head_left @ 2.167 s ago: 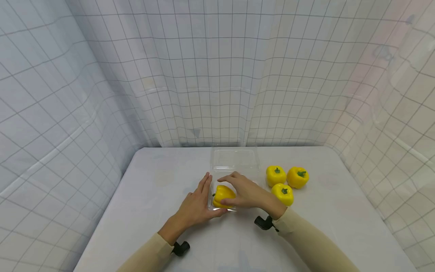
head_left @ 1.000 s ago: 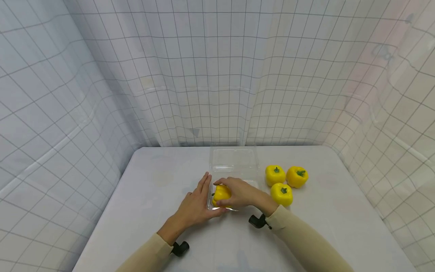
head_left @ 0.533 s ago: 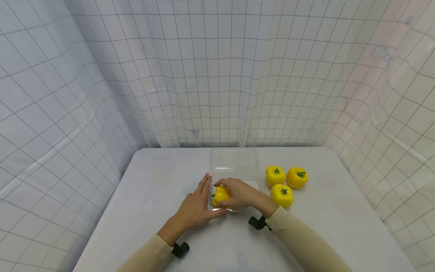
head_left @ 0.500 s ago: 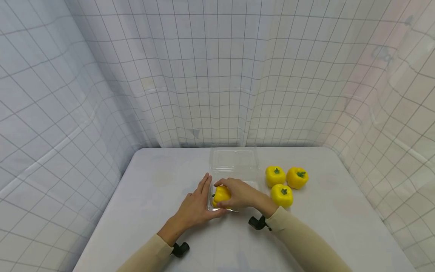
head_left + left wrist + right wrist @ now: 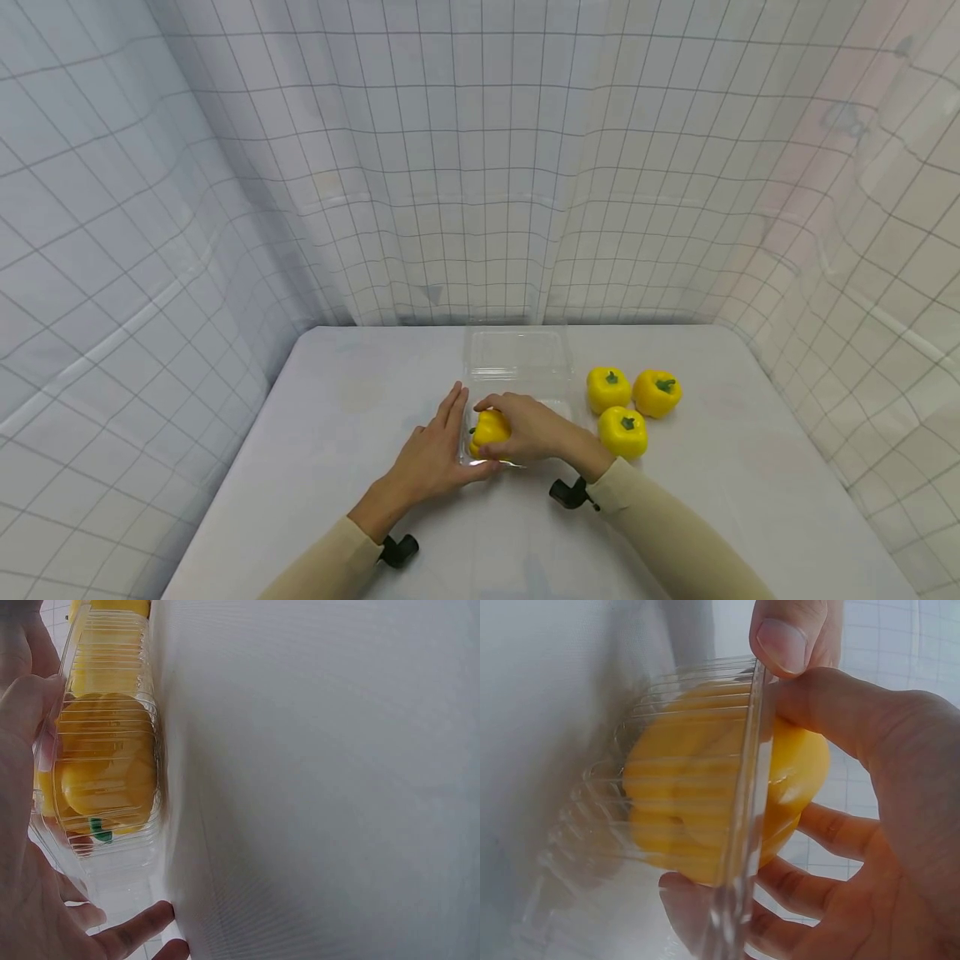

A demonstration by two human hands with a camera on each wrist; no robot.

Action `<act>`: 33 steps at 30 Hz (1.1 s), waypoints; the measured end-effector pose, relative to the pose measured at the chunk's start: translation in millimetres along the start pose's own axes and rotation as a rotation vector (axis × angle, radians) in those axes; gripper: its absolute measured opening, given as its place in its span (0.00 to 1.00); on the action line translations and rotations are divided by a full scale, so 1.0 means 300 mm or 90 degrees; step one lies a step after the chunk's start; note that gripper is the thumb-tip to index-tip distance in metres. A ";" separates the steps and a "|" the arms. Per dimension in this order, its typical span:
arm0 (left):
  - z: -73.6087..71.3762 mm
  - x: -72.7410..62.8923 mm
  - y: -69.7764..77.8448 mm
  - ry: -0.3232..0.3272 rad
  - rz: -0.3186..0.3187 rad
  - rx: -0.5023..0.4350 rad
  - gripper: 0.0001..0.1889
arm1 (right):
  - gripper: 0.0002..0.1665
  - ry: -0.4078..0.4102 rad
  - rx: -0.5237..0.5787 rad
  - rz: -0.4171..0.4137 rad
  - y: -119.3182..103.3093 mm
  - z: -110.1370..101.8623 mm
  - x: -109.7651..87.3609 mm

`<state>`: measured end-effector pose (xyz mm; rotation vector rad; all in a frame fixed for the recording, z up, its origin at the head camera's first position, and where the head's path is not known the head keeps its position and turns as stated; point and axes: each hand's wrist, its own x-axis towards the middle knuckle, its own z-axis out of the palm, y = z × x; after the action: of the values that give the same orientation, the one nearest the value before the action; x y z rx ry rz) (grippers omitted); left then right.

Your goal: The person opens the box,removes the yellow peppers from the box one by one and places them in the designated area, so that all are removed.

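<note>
A yellow bell pepper (image 5: 491, 427) sits in the left part of a clear hinged plastic container (image 5: 555, 407). My right hand (image 5: 525, 427) grips this pepper, thumb on its near side and fingers over the far side. In the right wrist view the pepper (image 5: 801, 761) rises above the container's rim, with fingers reaching down inside the wall. My left hand (image 5: 431, 454) lies along the container's left side, fingers straight and thumb stretched along the front edge. Its thumb tip (image 5: 781, 645) rests at the rim. The green stem (image 5: 100, 830) shows through the ribbed wall in the left wrist view.
Right of the container stand three more yellow bell peppers: one at the back (image 5: 608, 389), one farther right (image 5: 657, 393) and one nearer (image 5: 622, 432). The container's lid (image 5: 519, 352) lies folded back on the white table (image 5: 360, 383). Gridded white curtains (image 5: 480, 167) surround the table.
Over the first second or so, my right hand shifted slightly left and closed more tightly round the pepper, which tilted and shifted a little. Since then both hands have stayed nearly still.
</note>
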<state>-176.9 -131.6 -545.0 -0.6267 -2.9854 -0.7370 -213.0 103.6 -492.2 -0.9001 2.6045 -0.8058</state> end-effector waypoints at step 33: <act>-0.003 -0.006 0.002 0.001 0.006 -0.002 0.70 | 0.42 0.045 0.038 0.016 0.015 0.010 -0.017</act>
<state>-174.9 -132.2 -543.9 -0.6408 -2.9785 -0.7409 -210.1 108.4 -496.9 -0.8352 2.6317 -0.9195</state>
